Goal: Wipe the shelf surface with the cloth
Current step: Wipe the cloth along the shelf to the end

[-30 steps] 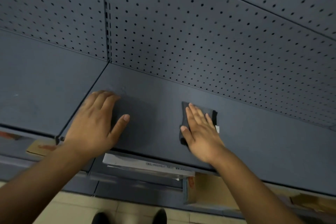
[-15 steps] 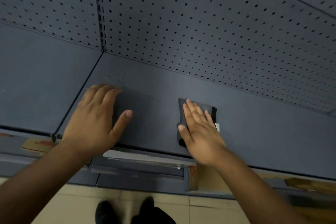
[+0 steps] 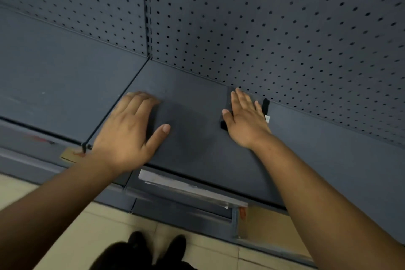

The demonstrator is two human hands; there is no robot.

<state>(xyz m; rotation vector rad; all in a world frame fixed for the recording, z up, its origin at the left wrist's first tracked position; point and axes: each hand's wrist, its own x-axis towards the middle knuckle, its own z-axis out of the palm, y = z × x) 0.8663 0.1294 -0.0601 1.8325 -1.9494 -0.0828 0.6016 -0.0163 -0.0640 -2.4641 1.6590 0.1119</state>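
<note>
my right hand lies flat on the cloth, fingers straight and close together, palm pressing down, not curled round anything. flat like this, my weight spreads over the whole cloth, so it rubs the metal instead of bunching up. the dark cloth is almost hidden under the palm: one edge peeks out at three o'clock of my hand beside a small white tag, and a corner shows at eight o'clock by the thumb. it sits far back on the shelf, my fingertips just at the seam where the shelf meets the pegboard back panel, at twelve o'clock.

my left hand rests spread and empty on the shelf at nine o'clock of the right one, well apart, thumb out to the side. i judge it is there to brace me as i lean in. it lies just beside the joint with the neighbouring shelf.

next, i'd guess, the cloth needs sliding along the back strip.
</note>
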